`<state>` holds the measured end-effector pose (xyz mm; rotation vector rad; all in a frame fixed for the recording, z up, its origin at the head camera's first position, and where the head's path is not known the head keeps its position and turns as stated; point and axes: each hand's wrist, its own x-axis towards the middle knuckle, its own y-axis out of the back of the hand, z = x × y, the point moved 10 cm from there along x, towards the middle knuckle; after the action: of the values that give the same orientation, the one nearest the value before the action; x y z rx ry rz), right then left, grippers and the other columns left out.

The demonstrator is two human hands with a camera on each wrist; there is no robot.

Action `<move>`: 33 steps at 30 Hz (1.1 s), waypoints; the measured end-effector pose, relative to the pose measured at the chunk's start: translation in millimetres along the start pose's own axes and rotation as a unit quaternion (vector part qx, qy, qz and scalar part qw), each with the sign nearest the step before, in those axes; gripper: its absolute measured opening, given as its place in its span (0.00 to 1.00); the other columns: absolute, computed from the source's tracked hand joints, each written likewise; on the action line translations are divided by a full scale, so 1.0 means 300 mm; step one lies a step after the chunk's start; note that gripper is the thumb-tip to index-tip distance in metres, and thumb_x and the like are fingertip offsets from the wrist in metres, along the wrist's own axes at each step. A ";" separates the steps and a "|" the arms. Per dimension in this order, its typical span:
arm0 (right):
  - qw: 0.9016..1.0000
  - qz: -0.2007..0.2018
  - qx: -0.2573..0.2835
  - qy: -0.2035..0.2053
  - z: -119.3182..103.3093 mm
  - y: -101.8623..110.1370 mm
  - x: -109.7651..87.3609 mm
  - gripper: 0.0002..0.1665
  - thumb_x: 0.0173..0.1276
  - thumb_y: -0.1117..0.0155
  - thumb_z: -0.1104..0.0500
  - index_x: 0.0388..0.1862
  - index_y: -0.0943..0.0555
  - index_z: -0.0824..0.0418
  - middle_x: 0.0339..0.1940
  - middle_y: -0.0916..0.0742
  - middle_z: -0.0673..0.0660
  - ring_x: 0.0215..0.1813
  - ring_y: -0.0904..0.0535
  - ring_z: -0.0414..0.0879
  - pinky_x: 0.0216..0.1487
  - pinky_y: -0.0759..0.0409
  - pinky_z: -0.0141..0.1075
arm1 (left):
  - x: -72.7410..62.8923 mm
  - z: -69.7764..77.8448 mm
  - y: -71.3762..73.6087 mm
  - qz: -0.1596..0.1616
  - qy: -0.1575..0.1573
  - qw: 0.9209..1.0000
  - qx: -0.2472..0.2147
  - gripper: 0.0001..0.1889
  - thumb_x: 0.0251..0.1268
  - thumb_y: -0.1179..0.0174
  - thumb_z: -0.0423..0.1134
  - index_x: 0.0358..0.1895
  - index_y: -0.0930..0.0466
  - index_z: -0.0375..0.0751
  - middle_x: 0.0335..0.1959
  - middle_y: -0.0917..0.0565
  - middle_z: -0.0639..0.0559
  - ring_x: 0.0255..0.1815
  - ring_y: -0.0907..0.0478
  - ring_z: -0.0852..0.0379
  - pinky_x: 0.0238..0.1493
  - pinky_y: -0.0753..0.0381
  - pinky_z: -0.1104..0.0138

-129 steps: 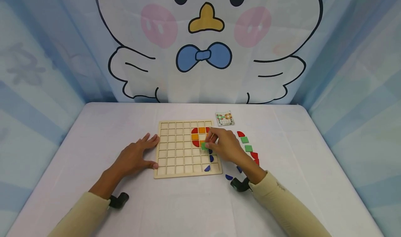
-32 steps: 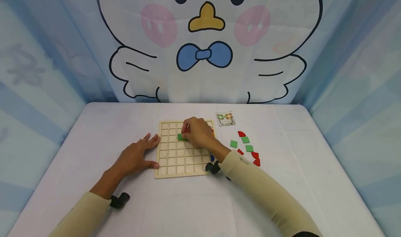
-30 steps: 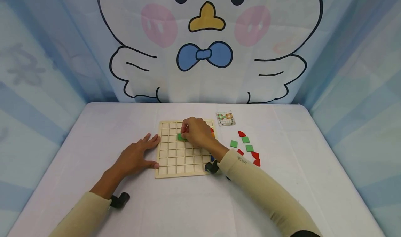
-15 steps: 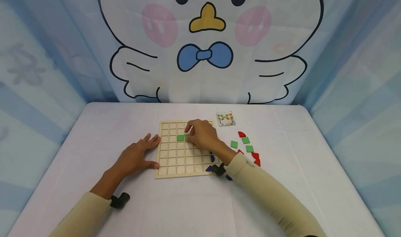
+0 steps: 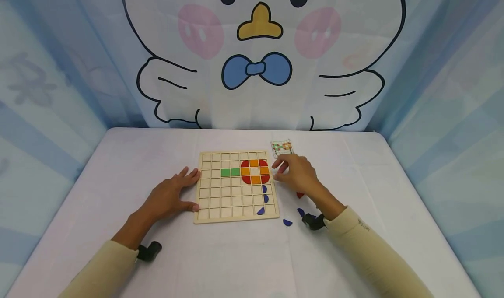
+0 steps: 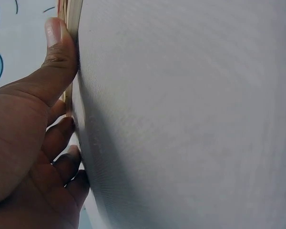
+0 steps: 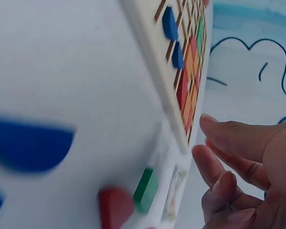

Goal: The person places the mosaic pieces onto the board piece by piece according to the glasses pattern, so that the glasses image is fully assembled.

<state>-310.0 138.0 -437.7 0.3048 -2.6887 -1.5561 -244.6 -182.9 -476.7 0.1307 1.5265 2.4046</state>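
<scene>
My left hand (image 5: pixel 169 197) rests against the left edge of a wooden grid board (image 5: pixel 212 197), thumb and fingers spread along it. The left wrist view shows the thumb (image 6: pixel 57 52) at the board's edge. My right hand (image 5: pixel 297 173) is just off the board's right edge, fingers loosely bent and nothing between the fingertips. In the grid sits a ring of red (image 5: pixel 244 164) and orange tiles (image 5: pixel 253 163) around one bare cell. Two green square tiles (image 5: pixel 230 172) lie side by side to its left. Blue half-round tiles (image 5: pixel 266 198) lie on the board's lower right.
A small pattern card (image 5: pixel 281 147) lies beyond the board's upper right corner. Right of the board, partly hidden by my right hand, are a green tile (image 7: pixel 146 191) and a red tile (image 7: pixel 115 207). Loose blue tiles (image 5: pixel 288 222) lie nearer me.
A green square pinched by my right hand earlier has left its fingers; two green squares now sit in the grid. The right hand has moved right, off the board. My left hand has stayed put.
</scene>
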 end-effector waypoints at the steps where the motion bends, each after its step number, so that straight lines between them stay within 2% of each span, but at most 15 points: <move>1: 1.000 0.000 -0.003 -0.008 0.021 0.009 -0.007 0.15 0.67 0.20 0.53 0.51 0.12 0.50 0.40 0.11 0.53 0.42 0.19 0.52 0.32 0.19 0.37 | -0.001 0.000 0.001 0.000 0.000 1.000 0.001 0.56 0.51 0.19 0.57 0.84 0.38 0.47 0.85 0.38 0.45 0.86 0.44 0.31 0.79 0.39 0.30; 6: 1.000 -0.001 -0.019 -0.025 0.108 0.041 -0.032 0.15 0.67 0.21 0.56 0.52 0.12 0.52 0.40 0.11 0.55 0.36 0.18 0.50 0.30 0.20 0.36 | -0.003 0.003 0.003 -0.001 -0.002 1.000 0.001 0.56 0.51 0.19 0.56 0.83 0.38 0.46 0.85 0.38 0.45 0.86 0.44 0.30 0.78 0.39 0.29; 10: 0.999 -0.005 -0.034 -0.035 0.157 0.051 -0.051 0.16 0.66 0.20 0.56 0.52 0.11 0.53 0.39 0.10 0.54 0.39 0.18 0.50 0.36 0.21 0.38 | 0.000 0.003 -0.001 -0.005 0.000 1.000 -0.001 0.57 0.50 0.19 0.57 0.84 0.39 0.46 0.85 0.39 0.45 0.86 0.45 0.30 0.79 0.40 0.29; 16: 0.996 -0.041 -0.052 -0.059 0.203 0.040 -0.079 0.18 0.62 0.17 0.53 0.50 0.12 0.52 0.41 0.09 0.53 0.46 0.18 0.51 0.41 0.18 0.42 | 0.003 -0.004 -0.008 -0.012 0.006 1.000 0.000 0.58 0.50 0.19 0.57 0.84 0.40 0.47 0.85 0.39 0.46 0.87 0.46 0.31 0.79 0.41 0.29; 20: 0.995 -0.058 -0.064 -0.057 0.214 0.034 -0.096 0.17 0.61 0.16 0.53 0.46 0.12 0.51 0.41 0.10 0.53 0.46 0.17 0.50 0.41 0.19 0.41 | 0.002 0.000 -0.003 -0.009 0.006 1.000 0.003 0.57 0.50 0.19 0.58 0.84 0.39 0.47 0.85 0.39 0.45 0.87 0.45 0.32 0.79 0.40 0.29; 25: 0.994 -0.066 -0.070 -0.044 0.211 0.030 -0.109 0.13 0.60 0.15 0.54 0.40 0.12 0.50 0.35 0.12 0.51 0.41 0.19 0.48 0.36 0.23 0.38 | 0.001 0.003 0.001 -0.007 0.006 1.000 0.005 0.57 0.51 0.19 0.58 0.84 0.39 0.47 0.85 0.38 0.45 0.86 0.45 0.32 0.78 0.39 0.29; 29: 0.995 -0.073 -0.061 -0.040 0.209 0.029 -0.115 0.14 0.59 0.15 0.55 0.36 0.15 0.52 0.31 0.13 0.51 0.36 0.20 0.47 0.33 0.25 0.37 | 0.002 0.003 -0.001 -0.006 0.004 1.000 0.006 0.57 0.51 0.19 0.58 0.84 0.39 0.46 0.85 0.38 0.45 0.86 0.45 0.32 0.78 0.40 0.29; 33: 0.996 -0.076 -0.040 -0.029 0.197 0.030 -0.114 0.13 0.60 0.15 0.56 0.35 0.15 0.52 0.30 0.14 0.52 0.35 0.21 0.47 0.33 0.25 0.37 | 0.002 0.001 -0.003 -0.006 0.003 1.000 0.008 0.57 0.51 0.20 0.59 0.84 0.39 0.46 0.85 0.38 0.45 0.86 0.44 0.32 0.78 0.39 0.29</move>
<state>-284.5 199.0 -457.0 0.4811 -2.6938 -1.7331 -244.8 -182.2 -477.4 0.1184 1.5449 2.3864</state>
